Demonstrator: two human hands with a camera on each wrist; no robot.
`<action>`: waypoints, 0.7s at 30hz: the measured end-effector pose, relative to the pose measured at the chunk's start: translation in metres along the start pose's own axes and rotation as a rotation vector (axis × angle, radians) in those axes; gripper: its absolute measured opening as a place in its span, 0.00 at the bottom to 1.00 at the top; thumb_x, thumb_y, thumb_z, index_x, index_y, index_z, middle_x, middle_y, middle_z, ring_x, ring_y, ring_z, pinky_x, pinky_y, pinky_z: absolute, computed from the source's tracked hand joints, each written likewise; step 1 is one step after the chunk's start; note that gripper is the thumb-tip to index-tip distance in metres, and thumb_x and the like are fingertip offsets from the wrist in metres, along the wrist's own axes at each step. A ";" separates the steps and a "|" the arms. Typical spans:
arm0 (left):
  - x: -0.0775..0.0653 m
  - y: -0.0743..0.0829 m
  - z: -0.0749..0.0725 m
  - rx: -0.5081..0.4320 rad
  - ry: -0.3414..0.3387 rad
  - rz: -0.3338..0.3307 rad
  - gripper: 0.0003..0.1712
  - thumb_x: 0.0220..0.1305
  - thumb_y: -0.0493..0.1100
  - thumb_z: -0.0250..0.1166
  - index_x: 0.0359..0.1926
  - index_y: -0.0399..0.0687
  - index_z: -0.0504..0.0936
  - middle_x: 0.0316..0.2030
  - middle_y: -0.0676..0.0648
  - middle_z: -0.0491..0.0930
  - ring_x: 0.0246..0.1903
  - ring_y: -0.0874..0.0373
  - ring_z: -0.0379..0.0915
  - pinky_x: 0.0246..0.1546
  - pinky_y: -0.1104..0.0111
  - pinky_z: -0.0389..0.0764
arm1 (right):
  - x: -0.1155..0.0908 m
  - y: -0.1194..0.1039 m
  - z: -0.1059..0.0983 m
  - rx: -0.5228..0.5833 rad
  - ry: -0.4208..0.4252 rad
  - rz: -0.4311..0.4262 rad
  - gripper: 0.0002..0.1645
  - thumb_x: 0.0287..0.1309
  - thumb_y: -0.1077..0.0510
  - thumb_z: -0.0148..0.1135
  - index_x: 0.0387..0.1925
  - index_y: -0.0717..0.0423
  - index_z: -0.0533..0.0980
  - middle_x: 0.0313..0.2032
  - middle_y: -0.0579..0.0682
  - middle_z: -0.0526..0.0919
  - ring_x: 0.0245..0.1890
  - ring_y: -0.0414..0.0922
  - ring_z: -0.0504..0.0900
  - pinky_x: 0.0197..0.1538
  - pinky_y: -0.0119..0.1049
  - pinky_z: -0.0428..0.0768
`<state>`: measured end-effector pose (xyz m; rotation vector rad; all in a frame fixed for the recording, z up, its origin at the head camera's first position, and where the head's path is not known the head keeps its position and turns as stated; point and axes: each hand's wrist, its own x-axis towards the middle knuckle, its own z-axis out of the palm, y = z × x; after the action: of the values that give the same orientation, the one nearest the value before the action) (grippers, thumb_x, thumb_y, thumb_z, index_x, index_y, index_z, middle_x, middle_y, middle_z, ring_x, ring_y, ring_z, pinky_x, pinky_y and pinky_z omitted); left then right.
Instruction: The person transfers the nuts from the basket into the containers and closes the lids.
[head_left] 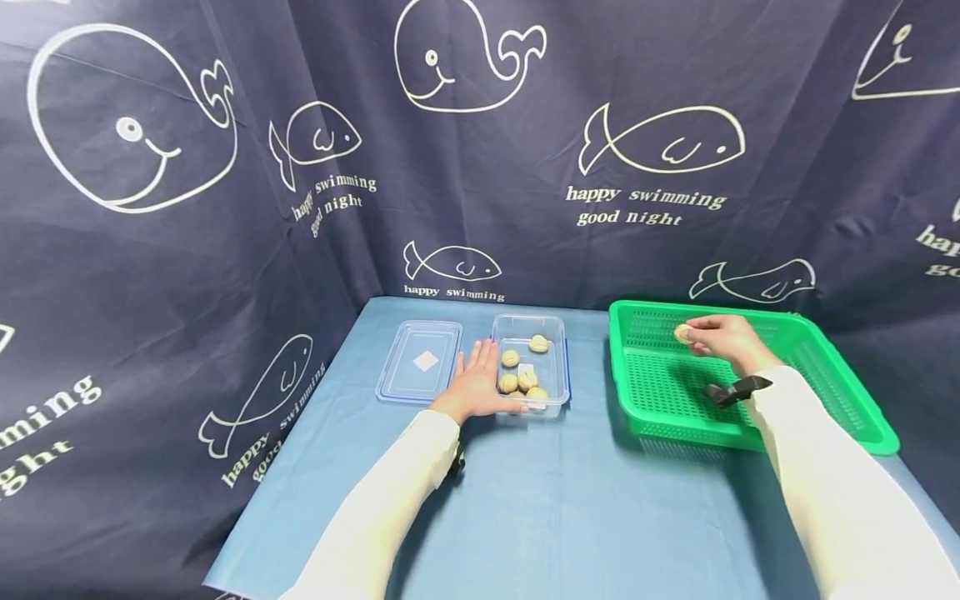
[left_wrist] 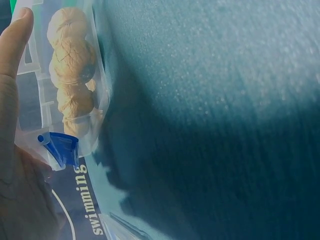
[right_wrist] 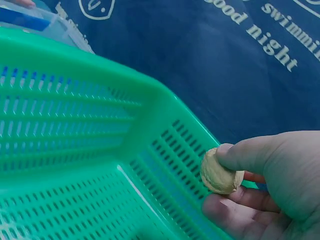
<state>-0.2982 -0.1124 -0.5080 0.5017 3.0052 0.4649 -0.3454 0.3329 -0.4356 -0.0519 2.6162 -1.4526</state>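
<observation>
My right hand point(head_left: 722, 340) pinches a walnut point(right_wrist: 219, 172) between thumb and fingers, over the back part of the green basket point(right_wrist: 100, 62). Its fingers and thumb are curled round the nut's sides. My left hand point(head_left: 480, 387) lies with extended fingers along the left side of a clear plastic box point(head_left: 553, 407), its thumb at the front edge. Several walnuts point(head_left: 537, 343) lie in that box, most of them toward its front; in the left wrist view, walnuts point(left_wrist: 72, 62) show in a row through the clear wall.
Left of the box lies its clear lid point(head_left: 408, 367) with a blue rim and a white diamond label. A blue cloth point(head_left: 525, 500) covers the table. Dark blue curtains point(head_left: 480, 192) with whale and fish prints hang behind and at the sides.
</observation>
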 end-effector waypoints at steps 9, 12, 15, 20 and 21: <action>-0.003 0.002 -0.006 0.009 -0.015 -0.005 0.80 0.44 0.82 0.67 0.80 0.39 0.40 0.80 0.38 0.39 0.79 0.42 0.32 0.75 0.43 0.38 | 0.003 -0.016 0.018 0.033 -0.019 -0.033 0.40 0.68 0.47 0.65 0.66 0.74 0.68 0.41 0.44 0.86 0.36 0.34 0.84 0.48 0.39 0.85; -0.003 0.002 -0.006 0.008 -0.022 -0.010 0.80 0.44 0.82 0.66 0.81 0.40 0.39 0.80 0.39 0.38 0.79 0.44 0.30 0.76 0.44 0.37 | 0.004 -0.021 0.024 0.022 -0.024 -0.035 0.39 0.67 0.45 0.65 0.66 0.72 0.69 0.44 0.45 0.86 0.38 0.35 0.84 0.50 0.41 0.85; -0.003 0.003 -0.006 0.003 -0.015 -0.008 0.79 0.44 0.82 0.66 0.80 0.39 0.41 0.80 0.39 0.40 0.79 0.44 0.31 0.76 0.44 0.37 | 0.006 -0.025 0.029 0.025 -0.035 -0.037 0.39 0.67 0.44 0.65 0.65 0.71 0.70 0.45 0.46 0.86 0.40 0.36 0.84 0.50 0.41 0.85; -0.003 0.003 -0.005 -0.015 -0.006 -0.006 0.79 0.44 0.80 0.68 0.80 0.37 0.42 0.80 0.37 0.42 0.79 0.42 0.32 0.75 0.42 0.38 | 0.009 -0.031 0.039 0.041 -0.052 -0.043 0.40 0.67 0.44 0.65 0.67 0.70 0.69 0.51 0.52 0.85 0.38 0.33 0.83 0.51 0.42 0.84; -0.003 0.003 -0.005 -0.017 -0.010 -0.007 0.79 0.44 0.80 0.68 0.80 0.37 0.42 0.80 0.37 0.41 0.79 0.42 0.32 0.75 0.42 0.38 | 0.009 -0.032 0.041 0.041 -0.055 -0.044 0.40 0.67 0.44 0.65 0.67 0.69 0.69 0.52 0.53 0.84 0.39 0.34 0.83 0.51 0.42 0.84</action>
<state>-0.2949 -0.1124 -0.5026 0.4908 2.9894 0.4858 -0.3500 0.2801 -0.4306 -0.1440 2.5559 -1.4966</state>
